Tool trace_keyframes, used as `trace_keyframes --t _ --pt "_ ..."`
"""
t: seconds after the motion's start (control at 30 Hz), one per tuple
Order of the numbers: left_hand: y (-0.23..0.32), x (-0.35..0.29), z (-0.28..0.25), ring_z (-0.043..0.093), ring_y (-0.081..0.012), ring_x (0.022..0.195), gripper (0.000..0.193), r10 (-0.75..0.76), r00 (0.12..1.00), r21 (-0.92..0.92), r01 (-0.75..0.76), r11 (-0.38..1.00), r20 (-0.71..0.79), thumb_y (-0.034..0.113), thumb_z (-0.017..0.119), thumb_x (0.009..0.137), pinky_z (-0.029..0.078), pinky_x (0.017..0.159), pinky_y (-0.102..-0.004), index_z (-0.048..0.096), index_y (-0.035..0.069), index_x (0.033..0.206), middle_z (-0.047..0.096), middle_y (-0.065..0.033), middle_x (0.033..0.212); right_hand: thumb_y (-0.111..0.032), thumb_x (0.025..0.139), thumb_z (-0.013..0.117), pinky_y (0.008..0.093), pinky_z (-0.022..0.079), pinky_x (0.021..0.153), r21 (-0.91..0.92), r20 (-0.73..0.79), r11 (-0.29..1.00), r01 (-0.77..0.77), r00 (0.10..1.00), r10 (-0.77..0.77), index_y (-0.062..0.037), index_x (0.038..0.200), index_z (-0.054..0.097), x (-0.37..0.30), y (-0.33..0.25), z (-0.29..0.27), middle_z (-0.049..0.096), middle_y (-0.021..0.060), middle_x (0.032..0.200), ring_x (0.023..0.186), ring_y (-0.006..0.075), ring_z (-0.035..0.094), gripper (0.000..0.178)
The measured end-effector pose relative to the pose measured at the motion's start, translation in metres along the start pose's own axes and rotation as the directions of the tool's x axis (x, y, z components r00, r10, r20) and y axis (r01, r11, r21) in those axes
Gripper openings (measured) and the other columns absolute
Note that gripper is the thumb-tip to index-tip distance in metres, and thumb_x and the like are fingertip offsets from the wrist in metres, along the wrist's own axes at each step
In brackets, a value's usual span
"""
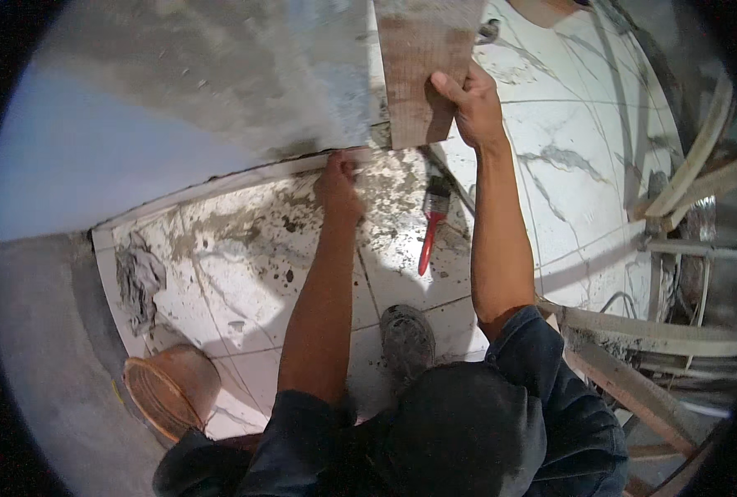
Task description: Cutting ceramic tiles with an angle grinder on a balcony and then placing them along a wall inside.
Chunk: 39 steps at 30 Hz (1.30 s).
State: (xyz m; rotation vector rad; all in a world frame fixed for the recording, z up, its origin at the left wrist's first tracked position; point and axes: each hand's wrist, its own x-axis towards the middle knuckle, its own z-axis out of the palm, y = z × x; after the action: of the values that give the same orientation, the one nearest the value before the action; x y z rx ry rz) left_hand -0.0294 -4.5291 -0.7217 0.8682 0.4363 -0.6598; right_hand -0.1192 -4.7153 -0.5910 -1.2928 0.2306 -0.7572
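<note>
My right hand (470, 106) grips the right edge of a flat brown wooden board (422, 66) held upright against the rough grey wall (219, 74). My left hand (339, 189) reaches down to the white skirting strip (244, 176) at the foot of the wall, fingers pinched at its right end; whether it holds anything is hidden. A paintbrush with a red handle (430, 225) lies on the marble-patterned floor tiles (567, 149) between my two forearms.
A grey rag (139, 282) lies on the dirty tiles at left. A brown bucket (172, 388) lies tipped at lower left. My shoe (407, 340) stands on the tiles. Wooden planks and a frame (633, 364) crowd the right side.
</note>
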Motion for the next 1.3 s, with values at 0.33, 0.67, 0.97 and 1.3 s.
trace_keyframes --t 0.33,0.67,0.97,1.3 --pt "-0.002 0.001 -0.004 0.044 -0.0097 0.069 0.008 0.087 0.986 0.116 -0.104 0.988 0.142 0.015 0.058 0.089 0.046 0.07 -0.0234 0.055 0.008 0.087 0.046 0.0012 0.079 -0.011 0.07 0.071 0.0291 0.049 0.065 -0.421 -0.607 0.707 -0.567 0.756 0.245 -0.0022 0.107 0.064 -0.003 0.089 -0.181 0.067 0.0123 0.085 0.072 0.0184 0.062 0.039" --pt "-0.006 -0.008 0.007 0.039 -0.01 0.066 0.017 0.091 0.995 0.14 -0.096 0.985 0.042 0.021 0.059 0.089 0.047 0.075 -0.0249 0.052 0.006 0.092 0.04 0.0016 0.076 -0.028 0.07 0.07 0.0342 0.049 0.084 -0.547 -0.683 0.419 -0.724 0.676 0.277 -0.01 0.112 0.063 -0.035 0.086 -0.206 0.065 0.0154 0.107 0.099 0.0272 0.063 0.046" --pt "-0.004 -0.003 0.0 0.037 -0.0091 0.064 0.014 0.101 0.982 0.086 -0.116 0.99 0.159 0.017 0.052 0.092 0.039 0.062 -0.0243 0.049 0.008 0.081 0.038 0.0022 0.07 -0.039 0.077 0.062 0.0462 0.045 0.089 -0.712 -0.702 -0.038 -0.702 0.706 0.094 -0.0149 0.114 0.062 -0.039 0.073 -0.16 0.057 0.0163 0.114 0.107 0.0367 0.053 0.045" --pt "-0.011 0.004 -0.006 0.054 -0.016 0.082 0.016 0.12 0.988 0.048 -0.115 0.992 -0.097 0.017 0.048 0.095 0.048 0.072 -0.0311 0.056 0.004 0.098 0.054 -0.0054 0.089 -0.017 0.082 0.056 0.0356 0.05 0.074 -0.693 -0.297 0.659 -0.292 0.949 0.108 -0.0031 0.094 0.066 -0.045 0.119 -0.03 0.066 0.0185 0.085 0.08 0.0277 0.065 0.021"
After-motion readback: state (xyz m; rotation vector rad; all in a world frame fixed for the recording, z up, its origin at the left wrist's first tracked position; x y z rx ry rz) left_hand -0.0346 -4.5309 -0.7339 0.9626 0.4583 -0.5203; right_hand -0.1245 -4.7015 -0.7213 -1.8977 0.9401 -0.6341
